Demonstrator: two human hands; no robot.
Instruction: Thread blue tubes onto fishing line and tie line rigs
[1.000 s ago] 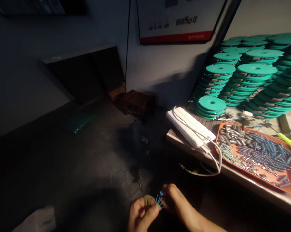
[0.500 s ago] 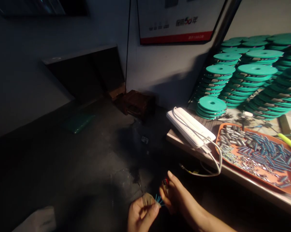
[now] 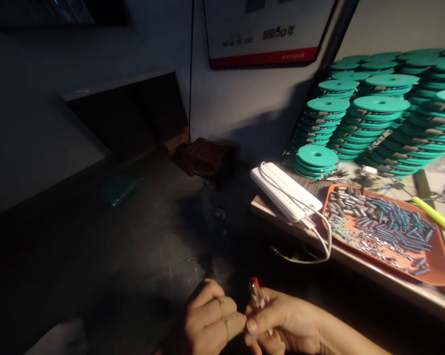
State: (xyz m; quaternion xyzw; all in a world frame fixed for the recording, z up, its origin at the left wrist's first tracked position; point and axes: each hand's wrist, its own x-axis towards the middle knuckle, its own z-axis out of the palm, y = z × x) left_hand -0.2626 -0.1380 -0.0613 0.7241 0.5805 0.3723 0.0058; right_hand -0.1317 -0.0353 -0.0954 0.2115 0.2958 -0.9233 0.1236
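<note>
My right hand (image 3: 276, 318) is closed around a lighter (image 3: 256, 293), whose metal top and red tip point upward. Its thumb and fingers pinch together close to my left fingertips. My left hand (image 3: 211, 315) is closed, its back toward me, with tan bands around two fingers. The fingertips of both hands meet or nearly meet low in the view. Whatever the left fingers grip is hidden; the thin teal strands visible earlier do not show clearly.
To the right, a table carries an orange tray (image 3: 442, 268) of metal sleeves and blue springs. A white power bank (image 3: 285, 192) with a cable lies at its corner. Stacks of teal spools (image 3: 380, 103) and a yellow-green handled tool (image 3: 435, 215) are behind. A dark brown stool (image 3: 207, 158) stands by the wall.
My left hand has turned over, hiding the thin teal strands it was pinching. My right hand has turned and lowered toward it, with the lighter now more visible. The view has shifted slightly.
</note>
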